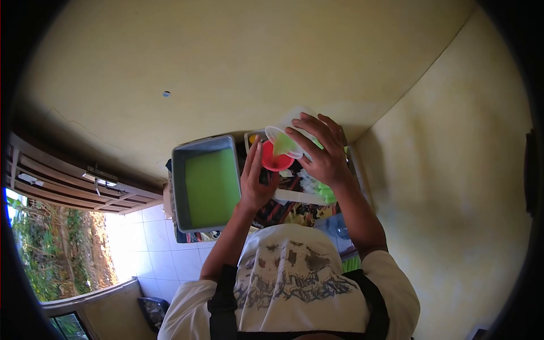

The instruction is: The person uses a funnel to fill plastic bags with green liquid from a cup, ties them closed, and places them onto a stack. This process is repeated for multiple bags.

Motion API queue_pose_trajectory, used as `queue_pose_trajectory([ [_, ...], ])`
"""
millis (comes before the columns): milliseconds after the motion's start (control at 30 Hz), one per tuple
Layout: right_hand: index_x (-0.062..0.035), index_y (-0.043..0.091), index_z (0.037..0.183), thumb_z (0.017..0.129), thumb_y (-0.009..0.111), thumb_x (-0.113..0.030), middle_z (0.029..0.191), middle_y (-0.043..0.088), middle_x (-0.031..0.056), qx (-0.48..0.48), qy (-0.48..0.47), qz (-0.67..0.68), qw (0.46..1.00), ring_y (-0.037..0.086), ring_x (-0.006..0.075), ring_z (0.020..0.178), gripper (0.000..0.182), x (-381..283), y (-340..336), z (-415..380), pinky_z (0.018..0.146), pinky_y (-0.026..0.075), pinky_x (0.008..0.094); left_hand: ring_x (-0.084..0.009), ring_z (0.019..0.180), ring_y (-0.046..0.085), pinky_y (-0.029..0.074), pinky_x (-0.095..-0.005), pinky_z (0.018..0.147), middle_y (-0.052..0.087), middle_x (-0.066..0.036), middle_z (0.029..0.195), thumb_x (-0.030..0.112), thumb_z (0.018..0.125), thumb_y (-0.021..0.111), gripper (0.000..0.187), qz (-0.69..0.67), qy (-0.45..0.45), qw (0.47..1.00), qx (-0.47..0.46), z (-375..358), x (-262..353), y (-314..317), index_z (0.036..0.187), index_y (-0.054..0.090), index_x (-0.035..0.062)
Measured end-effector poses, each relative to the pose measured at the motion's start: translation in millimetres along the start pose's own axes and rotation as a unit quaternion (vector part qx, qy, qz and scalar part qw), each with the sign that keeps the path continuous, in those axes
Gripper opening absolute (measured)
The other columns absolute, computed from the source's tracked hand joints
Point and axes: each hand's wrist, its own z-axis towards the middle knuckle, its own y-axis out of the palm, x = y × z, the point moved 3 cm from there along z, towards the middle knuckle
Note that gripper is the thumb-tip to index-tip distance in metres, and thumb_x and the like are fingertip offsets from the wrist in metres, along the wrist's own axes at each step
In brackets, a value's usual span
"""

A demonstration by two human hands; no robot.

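Observation:
My right hand point(322, 148) grips a translucent white plastic cup point(303, 118), tilted to the left with pale green liquid point(283, 145) at its mouth. Directly beneath the lip is a round red funnel point(277, 160); whatever is under it is hidden. My left hand point(258, 175) is closed around the funnel's left side, fingers pointing up and thumb below. Beside that hand stands a grey rectangular tub point(178, 187) holding bright green liquid point(211, 187).
Clear plastic and bright green items point(326, 192) lie right of the funnel on a patterned dark cloth point(300, 212). A yellow object point(253, 137) sits behind my left hand. A wall point(226, 68) rises behind the table; a large clear bottle point(338, 226) is at lower right.

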Motion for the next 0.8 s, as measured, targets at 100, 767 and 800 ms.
queue_pose_trajectory([
  [100,-0.0241,0.071,0.141,0.07,0.084,-0.004,0.141,0.065,-0.0005,0.01,-0.007,-0.003,1.0,0.062,0.0219,0.136,0.075,-1.7,-0.1,2.7,0.12,0.043,0.0516,-0.0469,0.145,0.054,0.054,-0.0492,0.114,0.047,-0.03,0.163,-0.007,0.08,0.08,0.089,-0.011,0.001,1.0,-0.003,-0.1,2.9,-1.0,0.162,0.045,0.0034],
  [767,-0.0292,0.072,0.139,0.08,0.087,-0.016,0.14,0.067,0.0002,0.046,-0.104,-0.007,0.993,0.064,0.0217,0.134,0.062,-12.8,8.0,25.1,0.119,0.043,0.0513,-0.038,0.134,0.067,0.057,-0.0423,0.107,0.062,-0.027,0.15,-0.007,0.081,0.08,0.085,0.009,-0.039,0.999,-0.019,-7.3,-13.7,-27.7,0.159,0.047,-0.0044],
  [800,-0.027,0.071,0.14,0.078,0.09,-0.015,0.14,0.067,0.0023,0.058,-0.094,-0.001,0.994,0.064,0.0234,0.135,0.066,-10.9,14.0,24.3,0.119,0.044,0.0512,-0.0377,0.135,0.066,0.057,-0.0423,0.108,0.061,-0.028,0.151,-0.007,0.082,0.08,0.085,0.016,-0.034,0.999,-0.016,-7.9,-15.3,-31.7,0.16,0.046,-0.0047],
])
